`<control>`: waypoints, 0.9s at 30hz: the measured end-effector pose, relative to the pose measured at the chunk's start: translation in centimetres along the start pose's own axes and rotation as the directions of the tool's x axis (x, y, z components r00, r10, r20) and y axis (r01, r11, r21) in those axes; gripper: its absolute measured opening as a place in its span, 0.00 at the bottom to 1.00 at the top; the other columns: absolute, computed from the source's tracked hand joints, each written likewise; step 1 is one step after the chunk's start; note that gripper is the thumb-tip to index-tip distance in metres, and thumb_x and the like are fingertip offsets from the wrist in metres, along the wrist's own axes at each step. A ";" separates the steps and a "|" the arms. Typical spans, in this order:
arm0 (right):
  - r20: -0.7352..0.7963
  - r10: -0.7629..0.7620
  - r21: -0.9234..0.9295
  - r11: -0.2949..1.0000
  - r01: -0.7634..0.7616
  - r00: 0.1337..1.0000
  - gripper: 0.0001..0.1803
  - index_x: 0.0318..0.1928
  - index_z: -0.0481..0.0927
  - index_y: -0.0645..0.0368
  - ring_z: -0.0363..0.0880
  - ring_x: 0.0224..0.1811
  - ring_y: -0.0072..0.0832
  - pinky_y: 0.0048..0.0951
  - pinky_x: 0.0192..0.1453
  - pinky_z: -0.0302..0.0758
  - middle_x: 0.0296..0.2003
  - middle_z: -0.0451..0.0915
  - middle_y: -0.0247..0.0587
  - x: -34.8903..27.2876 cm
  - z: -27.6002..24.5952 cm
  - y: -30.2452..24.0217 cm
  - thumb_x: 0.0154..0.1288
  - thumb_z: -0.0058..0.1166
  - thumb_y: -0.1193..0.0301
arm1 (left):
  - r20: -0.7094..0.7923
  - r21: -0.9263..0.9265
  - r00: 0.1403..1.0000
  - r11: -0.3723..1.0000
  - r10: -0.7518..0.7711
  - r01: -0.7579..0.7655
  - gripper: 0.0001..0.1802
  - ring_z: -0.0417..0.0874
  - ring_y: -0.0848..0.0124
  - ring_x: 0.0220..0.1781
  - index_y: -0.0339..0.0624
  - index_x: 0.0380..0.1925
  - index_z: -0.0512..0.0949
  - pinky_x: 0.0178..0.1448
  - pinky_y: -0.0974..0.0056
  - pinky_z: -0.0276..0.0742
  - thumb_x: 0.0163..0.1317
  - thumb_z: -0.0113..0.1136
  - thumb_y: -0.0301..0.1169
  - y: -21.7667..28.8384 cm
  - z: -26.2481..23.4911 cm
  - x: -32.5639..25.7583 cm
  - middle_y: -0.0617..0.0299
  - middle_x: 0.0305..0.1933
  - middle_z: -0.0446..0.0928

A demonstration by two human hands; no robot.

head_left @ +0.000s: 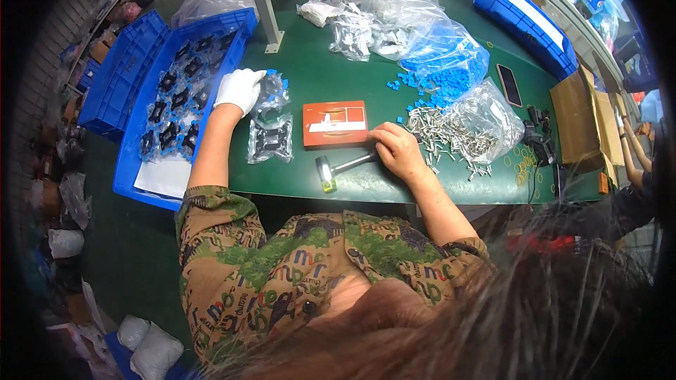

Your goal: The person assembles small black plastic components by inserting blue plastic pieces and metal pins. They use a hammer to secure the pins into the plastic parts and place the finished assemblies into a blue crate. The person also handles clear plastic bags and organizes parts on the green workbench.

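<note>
The clear plastic packet with a dark part and blue bits inside [273, 90] lies on your left, just beyond the near-left side of the flat, orange-red rectangular box [335, 124], which serves as the landmark here. Your left hand [239, 91], in a white glove, reaches the packet from its left side, fingertips on its upper left edge; you cannot be told whether they pinch it or only rest there, as the thumb is hidden. Your bare right hand [398, 149] is well apart from the packet, at the box's near right corner, fingers loosely curled. The dark handle of a small mallet with a black and yellow-green head [326, 174] runs up to that hand from the near side of the box; whether you grip it cannot be told.

Left of the box, nearer you than the first packet, lies a second clear packet holding a black frame-like part [270, 141]. Farther left stands a long blue plastic tray [162, 202] of similar packets. To the right of the box, a heap of small silvery metal pins [440, 130] spreads over the green worktop [317, 74], with a pile of small bright-blue plastic pieces [454, 74] beyond it. Farther right lies a dark-screened phone [508, 85].
</note>
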State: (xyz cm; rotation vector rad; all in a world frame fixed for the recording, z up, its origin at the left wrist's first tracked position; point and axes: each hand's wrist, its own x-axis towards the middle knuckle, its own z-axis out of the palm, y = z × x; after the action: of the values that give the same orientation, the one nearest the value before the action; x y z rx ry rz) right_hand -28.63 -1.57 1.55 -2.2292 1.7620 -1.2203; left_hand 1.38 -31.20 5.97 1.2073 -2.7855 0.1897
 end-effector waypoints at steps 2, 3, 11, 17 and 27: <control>0.008 0.004 0.016 1.000 -0.004 1.000 0.13 0.44 0.85 0.58 0.85 0.43 0.44 0.40 0.45 0.82 0.39 0.83 0.43 0.1 -0.1 -0.1 0.60 0.57 0.81 | 0.039 0.027 0.999 0.999 -0.034 0.032 0.21 0.87 0.50 0.51 0.55 0.58 0.85 0.57 0.46 0.81 0.68 0.54 0.34 0.2 -0.4 0.2 0.50 0.47 0.86; 0.014 0.006 0.006 1.000 -0.006 1.000 0.13 0.44 0.85 0.58 0.85 0.42 0.44 0.40 0.45 0.82 0.39 0.83 0.43 0.0 -0.1 0.0 0.60 0.57 0.81 | 0.054 0.037 0.998 0.999 -0.040 0.038 0.21 0.87 0.50 0.51 0.55 0.58 0.85 0.58 0.46 0.81 0.67 0.55 0.35 0.4 -0.7 0.3 0.50 0.47 0.86; -0.039 -0.106 0.001 0.994 0.107 0.994 0.12 0.45 0.84 0.60 0.82 0.40 0.44 0.40 0.45 0.79 0.38 0.83 0.45 4.0 -2.1 -1.8 0.60 0.57 0.81 | 0.104 0.066 0.993 0.997 -0.056 0.049 0.21 0.87 0.52 0.53 0.54 0.58 0.85 0.59 0.47 0.81 0.67 0.54 0.37 0.4 -1.6 0.2 0.51 0.49 0.87; 0.126 -0.155 0.009 0.988 0.155 0.980 0.14 0.49 0.87 0.55 0.85 0.47 0.46 0.45 0.52 0.80 0.41 0.86 0.45 15.6 2.2 -1.8 0.72 0.58 0.60 | 0.084 0.002 0.992 0.996 -0.092 0.092 0.22 0.87 0.52 0.54 0.53 0.58 0.85 0.59 0.47 0.80 0.67 0.54 0.38 0.1 -1.6 0.0 0.50 0.50 0.87; 0.619 0.192 -0.131 0.981 -0.141 0.762 0.25 0.44 0.91 0.53 0.88 0.45 0.49 0.46 0.53 0.81 0.40 0.89 0.49 21.5 11.8 1.5 0.70 0.58 0.45 | 0.039 -0.147 0.989 0.978 -0.144 0.148 0.21 0.85 0.48 0.52 0.50 0.58 0.85 0.59 0.46 0.79 0.67 0.57 0.38 -0.6 -1.3 -1.4 0.47 0.47 0.85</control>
State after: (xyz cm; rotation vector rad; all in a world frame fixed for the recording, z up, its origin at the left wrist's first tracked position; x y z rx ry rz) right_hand -21.90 -25.04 4.33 -2.0950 1.6727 -0.2919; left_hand 2.83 -30.36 7.05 1.3781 -2.6630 -0.0480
